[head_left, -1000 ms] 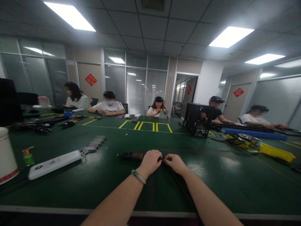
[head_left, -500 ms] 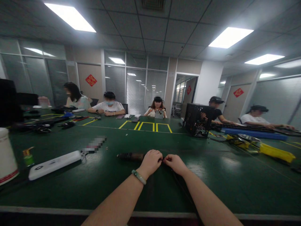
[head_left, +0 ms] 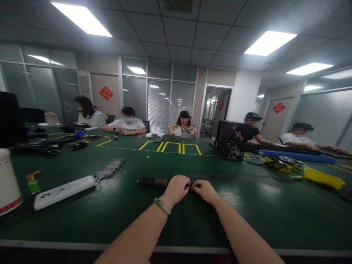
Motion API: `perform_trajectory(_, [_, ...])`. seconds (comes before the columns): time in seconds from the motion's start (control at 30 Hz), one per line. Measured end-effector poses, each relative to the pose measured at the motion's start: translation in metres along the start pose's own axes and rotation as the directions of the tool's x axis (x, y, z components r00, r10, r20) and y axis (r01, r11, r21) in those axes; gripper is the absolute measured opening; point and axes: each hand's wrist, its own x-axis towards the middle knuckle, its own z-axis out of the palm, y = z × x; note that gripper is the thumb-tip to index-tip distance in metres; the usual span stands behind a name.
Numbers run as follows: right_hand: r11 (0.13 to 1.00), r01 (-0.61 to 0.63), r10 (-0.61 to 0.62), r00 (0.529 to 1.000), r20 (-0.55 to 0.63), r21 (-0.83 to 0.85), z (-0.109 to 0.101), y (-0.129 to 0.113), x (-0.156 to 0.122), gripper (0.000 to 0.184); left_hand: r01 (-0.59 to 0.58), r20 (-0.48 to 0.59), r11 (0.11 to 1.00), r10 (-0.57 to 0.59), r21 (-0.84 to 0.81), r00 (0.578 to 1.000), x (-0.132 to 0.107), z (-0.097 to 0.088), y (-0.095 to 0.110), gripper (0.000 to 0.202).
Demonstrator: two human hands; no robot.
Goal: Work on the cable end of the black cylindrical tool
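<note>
A dark, cylindrical electric screwdriver [head_left: 154,182] lies on the green table, its narrow tip pointing left. Over its right part, my left hand [head_left: 177,187] is closed around the body, with a jade bangle at the wrist. Close beside it, my right hand [head_left: 205,190] pinches at the screwdriver's rear end, where the black cord [head_left: 210,211] comes out. The fingertips of both hands nearly meet there. What exactly the right fingers grip is small and mostly covered. From there the cord runs under my right forearm to the table's front edge.
To the left lie a white power strip [head_left: 66,191], a small green bottle [head_left: 33,184] and a white container [head_left: 8,183]. A black computer case [head_left: 231,140] and a yellow tray [head_left: 324,178] stand at right. Several people sit around the table.
My hands and the screwdriver stay practically in place. Across the table, the person in the middle has shifted slightly and raised a hand.
</note>
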Motion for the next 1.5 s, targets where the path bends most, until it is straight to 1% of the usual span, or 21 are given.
perform_trajectory(0.13, [1.000,-0.011,0.011,1.000,0.001,-0.004,0.0004,0.0003,0.0005,0.019,-0.010,0.004,1.000,0.010,-0.010,1.000,0.0004,0.0000,0.0002,0.007])
perform_trajectory(0.33, [1.000,-0.013,0.013,1.000,-0.002,-0.006,-0.0003,-0.0001,0.0001,0.020,0.042,-0.021,0.999,-0.043,-0.013,0.999,-0.0004,0.0000,-0.0019,0.009])
perform_trajectory(0.5, [1.000,0.000,0.000,1.000,-0.004,-0.011,0.0005,0.0001,-0.0004,0.019,0.009,-0.010,1.000,-0.009,-0.007,1.000,0.0004,0.0026,-0.0033,0.007])
perform_trajectory(0.67, [1.000,0.013,-0.013,1.000,-0.003,-0.008,-0.0001,-0.0003,-0.0001,0.019,0.014,-0.012,1.000,-0.014,-0.008,1.000,0.0008,0.0042,-0.0042,0.007])
perform_trajectory(0.83, [1.000,0.008,-0.008,1.000,0.001,-0.014,-0.0005,-0.0009,0.0001,0.020,0.017,0.007,1.000,-0.017,0.006,1.000,0.0014,0.0047,-0.0047,0.007])
perform_trajectory(1.03, [1.000,-0.004,0.004,1.000,0.002,-0.025,-0.0001,-0.0019,-0.0007,0.020,0.026,0.064,1.000,-0.026,0.011,0.998,0.0009,0.0008,-0.0028,0.009])
perform_trajectory(1.27, [1.000,-0.006,0.006,1.000,0.015,-0.026,-0.0005,-0.0022,-0.0008,0.017,0.008,0.069,0.999,-0.011,0.035,0.998,-0.0005,-0.0038,0.0009,0.006])
perform_trajectory(1.37, [1.000,-0.010,0.011,1.000,0.026,-0.026,-0.0008,-0.0027,-0.0013,0.017,0.013,0.075,0.999,-0.016,0.045,0.997,-0.0001,-0.0034,0.0012,0.006])
perform_trajectory(1.5, [1.000,0.013,-0.013,1.000,0.021,-0.015,-0.0008,-0.0025,-0.0014,0.018,0.023,0.064,0.999,-0.025,0.029,0.998,0.0006,-0.0007,-0.0010,0.005])
